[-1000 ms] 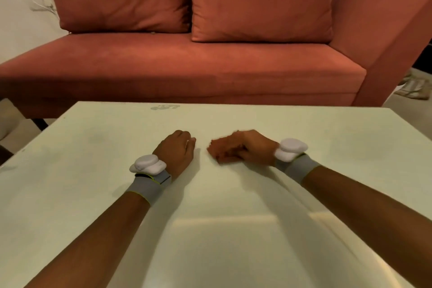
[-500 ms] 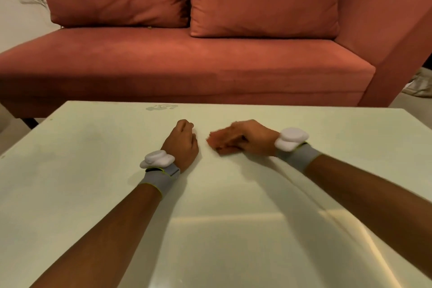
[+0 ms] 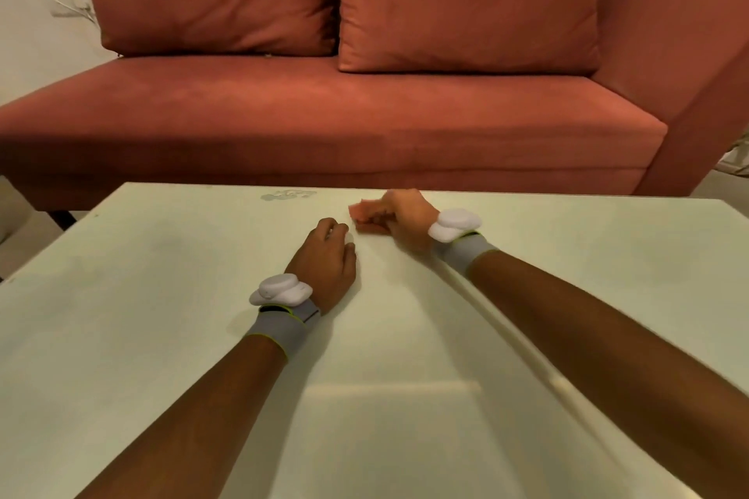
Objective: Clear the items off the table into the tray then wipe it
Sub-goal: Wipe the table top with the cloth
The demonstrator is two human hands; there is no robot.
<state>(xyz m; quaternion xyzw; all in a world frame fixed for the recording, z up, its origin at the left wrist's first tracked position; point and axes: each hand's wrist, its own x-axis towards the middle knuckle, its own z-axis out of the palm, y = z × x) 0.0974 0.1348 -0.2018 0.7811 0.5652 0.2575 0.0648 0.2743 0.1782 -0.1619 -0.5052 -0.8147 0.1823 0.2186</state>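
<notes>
The pale green table point(image 3: 162, 336) fills the lower view, with a small smudge point(image 3: 287, 195) near its far edge. My right hand point(image 3: 405, 221) presses down on a small pinkish cloth point(image 3: 360, 215) close to the far edge, fingers curled over it. My left hand point(image 3: 326, 267) rests on the table just nearer than the cloth, curled into a loose fist; a small whitish spot shows at its thumb and I cannot tell what it is. Both wrists wear grey bands with white sensors. No tray is in view.
A red sofa point(image 3: 324, 126) with two back cushions stands right behind the table's far edge. Its arm point(image 3: 689, 53) rises at the right. Floor shows past the table's left corner point(image 3: 24, 231).
My right hand has slid the pinkish cloth away from me toward the table's far edge. My left hand has stayed curled in about the same spot.
</notes>
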